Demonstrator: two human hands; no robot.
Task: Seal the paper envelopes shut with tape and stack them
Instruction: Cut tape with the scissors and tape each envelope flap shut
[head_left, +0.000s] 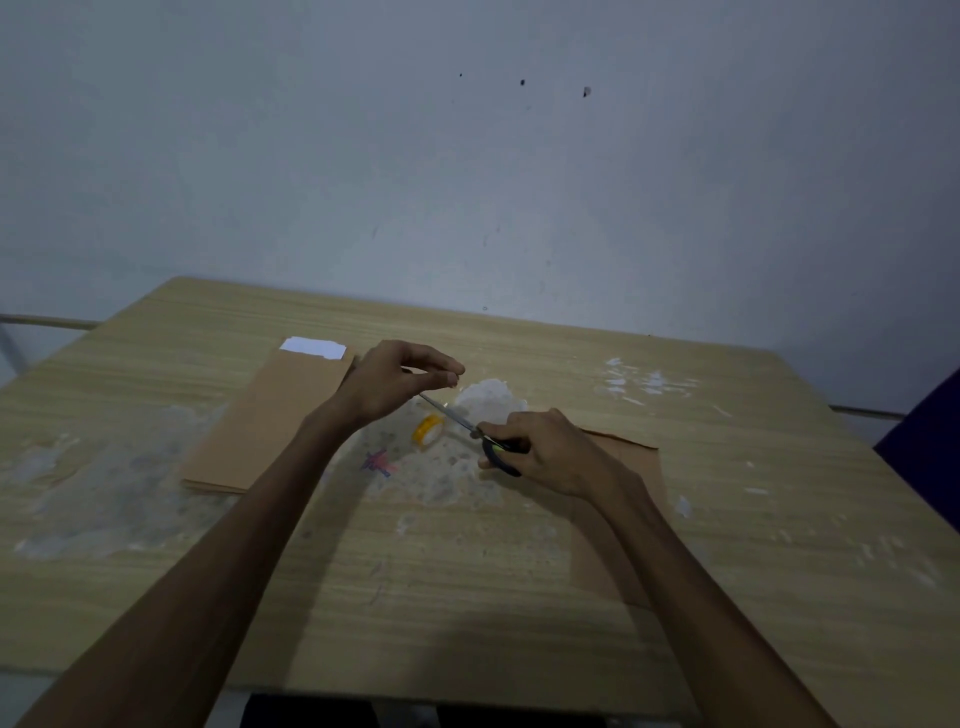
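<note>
A stack of brown paper envelopes (265, 421) lies at left centre of the table, white paper (313, 347) sticking out of its far end. Another brown envelope (631, 467) lies under my right forearm. A yellow roll of clear tape (429, 431) stands on edge between my hands. My right hand (545, 449) grips black-handled scissors (457, 418), blades pointing up-left toward my left hand (402, 382). The left hand hovers above the table with thumb and fingertips pinched together; the thin clear tape between them is too faint to make out.
The wooden table (467, 597) carries pale glue or tape residue patches and a small purple-red mark (379, 462). A plain wall stands right behind the table. A dark blue object (930, 441) shows at the right edge.
</note>
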